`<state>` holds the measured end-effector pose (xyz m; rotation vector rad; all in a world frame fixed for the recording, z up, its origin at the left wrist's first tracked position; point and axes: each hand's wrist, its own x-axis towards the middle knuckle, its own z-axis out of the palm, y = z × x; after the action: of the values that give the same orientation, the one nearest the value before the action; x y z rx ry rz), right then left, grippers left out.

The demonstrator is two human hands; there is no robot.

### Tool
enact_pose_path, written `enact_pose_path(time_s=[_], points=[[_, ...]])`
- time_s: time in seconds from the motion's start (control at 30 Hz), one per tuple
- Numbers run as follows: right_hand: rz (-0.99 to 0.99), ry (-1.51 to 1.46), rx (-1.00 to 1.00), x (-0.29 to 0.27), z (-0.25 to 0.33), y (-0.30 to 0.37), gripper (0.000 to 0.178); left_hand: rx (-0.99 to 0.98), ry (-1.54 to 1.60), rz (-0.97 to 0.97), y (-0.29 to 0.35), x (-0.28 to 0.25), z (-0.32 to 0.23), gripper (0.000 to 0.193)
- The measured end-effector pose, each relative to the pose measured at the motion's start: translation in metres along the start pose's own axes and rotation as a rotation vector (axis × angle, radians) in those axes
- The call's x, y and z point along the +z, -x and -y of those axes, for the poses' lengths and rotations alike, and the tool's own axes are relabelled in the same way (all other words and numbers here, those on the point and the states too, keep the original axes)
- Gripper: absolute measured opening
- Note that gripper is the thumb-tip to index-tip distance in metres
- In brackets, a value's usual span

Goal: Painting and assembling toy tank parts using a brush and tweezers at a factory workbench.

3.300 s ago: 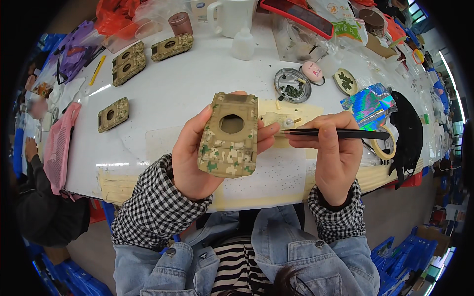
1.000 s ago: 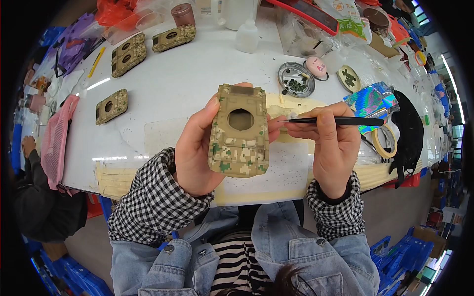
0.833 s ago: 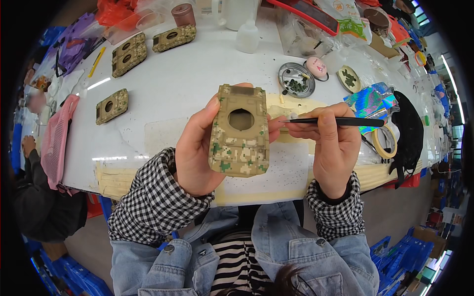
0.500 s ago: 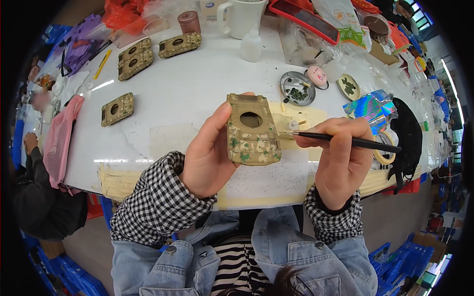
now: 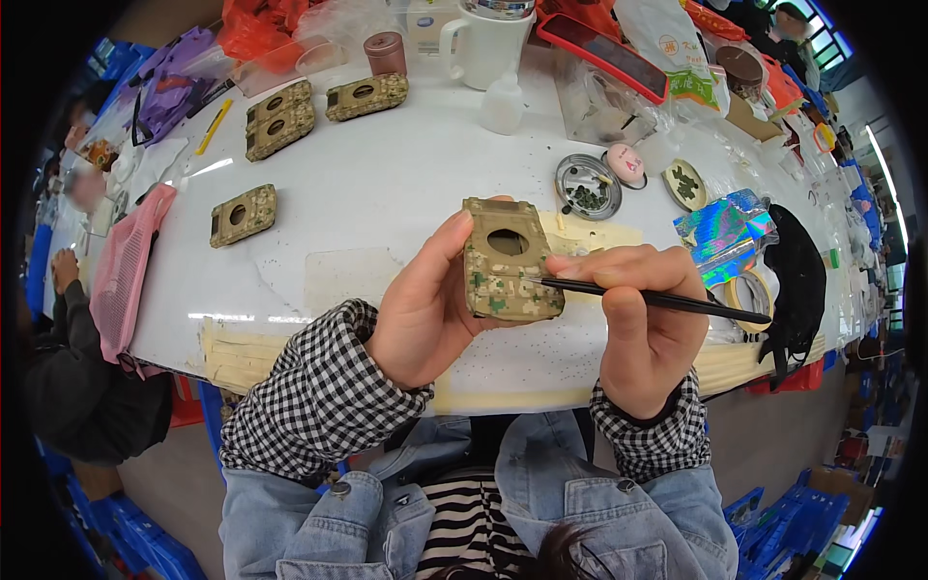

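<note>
Head view: a camouflage model hull [image 5: 496,271] with a round opening is held above the table [image 5: 387,184], over a paper sheet [image 5: 527,362] dotted with dark specks. The fingers of the left hand [image 5: 425,307] grip the hull by its left side and from beneath. The right hand [image 5: 652,329] has its fingers pinched round a pair of black tweezers [image 5: 667,299], its index fingertip up against the hull's right edge. The tweezers' fine tips are over the hull's top face, below the opening; whether they press on it I cannot tell. A second ago those tips stood apart, to the right of the hull, which also looked larger and nearer the camera. Beyond the hands, a round clear dish [image 5: 566,170] of dark green bits sits beside a pink round case [image 5: 627,165], with an iridescent sheet [image 5: 725,232] to their right. Farther off stand a small white bottle [image 5: 503,108] and a white jug [image 5: 483,56]. At left, one more camouflage hull [image 5: 234,224] lies by itself, as it did before.
</note>
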<state>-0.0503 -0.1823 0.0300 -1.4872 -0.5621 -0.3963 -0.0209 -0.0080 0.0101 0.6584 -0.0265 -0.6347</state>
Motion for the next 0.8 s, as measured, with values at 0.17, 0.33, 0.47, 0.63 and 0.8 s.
enact_pose_path(time_s=[0.17,0.33,0.47,0.63,0.8], points=[[0.009,0.022,0.004,0.0004,-0.0015,0.0008,0.012,0.001,-0.008,-0.003,0.0013,-0.0016,0.0,0.048],[0.019,0.042,0.009,-0.0002,-0.0023,0.0005,0.012,-0.01,-0.001,-0.013,0.0014,-0.0008,0.0001,0.048],[0.014,0.047,0.007,0.0002,-0.002,0.0003,0.012,-0.008,-0.007,-0.016,0.0013,-0.0009,0.0,0.048],[0.022,0.057,0.009,0.0002,-0.0013,-0.0001,0.012,-0.004,-0.012,-0.011,0.0017,-0.0005,-0.0007,0.048],[0.029,0.067,-0.001,-0.0001,-0.0015,-0.0005,0.013,-0.011,-0.012,-0.025,0.0018,0.0003,-0.0004,0.049]])
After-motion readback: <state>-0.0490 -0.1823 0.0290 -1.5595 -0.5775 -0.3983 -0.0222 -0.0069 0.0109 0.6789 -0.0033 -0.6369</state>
